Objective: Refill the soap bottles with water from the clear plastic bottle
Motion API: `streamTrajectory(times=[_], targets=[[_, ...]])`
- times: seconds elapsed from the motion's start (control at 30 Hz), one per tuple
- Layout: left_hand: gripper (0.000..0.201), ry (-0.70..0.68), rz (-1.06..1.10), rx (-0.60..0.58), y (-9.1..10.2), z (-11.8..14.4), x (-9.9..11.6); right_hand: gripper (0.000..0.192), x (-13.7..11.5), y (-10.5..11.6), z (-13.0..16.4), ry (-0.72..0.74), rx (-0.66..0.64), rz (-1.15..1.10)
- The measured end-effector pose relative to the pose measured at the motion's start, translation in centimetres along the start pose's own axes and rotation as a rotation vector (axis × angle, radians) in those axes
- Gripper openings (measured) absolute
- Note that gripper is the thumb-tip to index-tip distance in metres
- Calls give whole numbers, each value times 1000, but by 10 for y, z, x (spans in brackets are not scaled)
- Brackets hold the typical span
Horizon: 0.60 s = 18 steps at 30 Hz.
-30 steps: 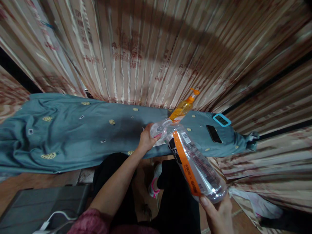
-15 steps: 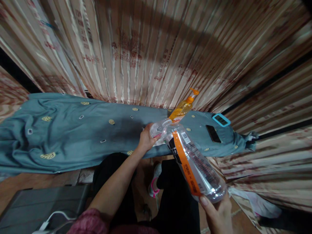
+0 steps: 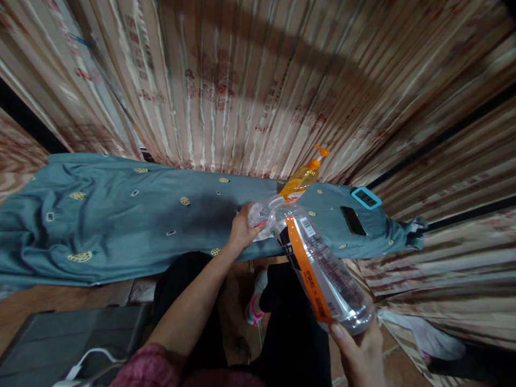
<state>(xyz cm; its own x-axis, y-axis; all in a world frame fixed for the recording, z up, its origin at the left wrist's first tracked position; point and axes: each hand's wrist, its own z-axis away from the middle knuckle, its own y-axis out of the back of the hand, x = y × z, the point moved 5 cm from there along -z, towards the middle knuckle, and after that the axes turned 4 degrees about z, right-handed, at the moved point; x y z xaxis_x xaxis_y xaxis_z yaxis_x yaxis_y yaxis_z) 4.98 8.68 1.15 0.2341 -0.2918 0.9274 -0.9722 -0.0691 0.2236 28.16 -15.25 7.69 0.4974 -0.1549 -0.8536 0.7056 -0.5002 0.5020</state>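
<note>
A large clear plastic bottle (image 3: 318, 263) with an orange, black and silver label is tilted in front of me. Its base is gripped by my right hand (image 3: 360, 349), and its neck points up and left. My left hand (image 3: 242, 231) is closed around a small clear container (image 3: 260, 212), which looks like a plastic cup. The bottle's mouth meets this container; I cannot make out any liquid passing. Just behind the bottle's neck stands an orange pump bottle (image 3: 300, 180) on the grey-green cloth (image 3: 201, 217).
A dark phone (image 3: 353, 221) and a blue-rimmed digital clock (image 3: 366, 198) are at the cloth's right end. Pleated curtains (image 3: 242, 80) hang behind and to the right. At lower left, a dark grey case (image 3: 76, 338) has a white cable (image 3: 97, 352) on it.
Hardly anything differs. Both hands keep their grip, and the bottle stays tilted against the small container in nearly the same place.
</note>
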Motion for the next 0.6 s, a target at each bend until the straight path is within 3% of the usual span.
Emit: streamTrajectory(times=[0.17, 0.6], targets=[[54, 6, 9, -2, -1, 0, -1, 82, 10, 4, -3, 47, -27, 24], [54, 11, 19, 9, 1, 1, 0, 81, 9, 4, -2, 47, -37, 13]])
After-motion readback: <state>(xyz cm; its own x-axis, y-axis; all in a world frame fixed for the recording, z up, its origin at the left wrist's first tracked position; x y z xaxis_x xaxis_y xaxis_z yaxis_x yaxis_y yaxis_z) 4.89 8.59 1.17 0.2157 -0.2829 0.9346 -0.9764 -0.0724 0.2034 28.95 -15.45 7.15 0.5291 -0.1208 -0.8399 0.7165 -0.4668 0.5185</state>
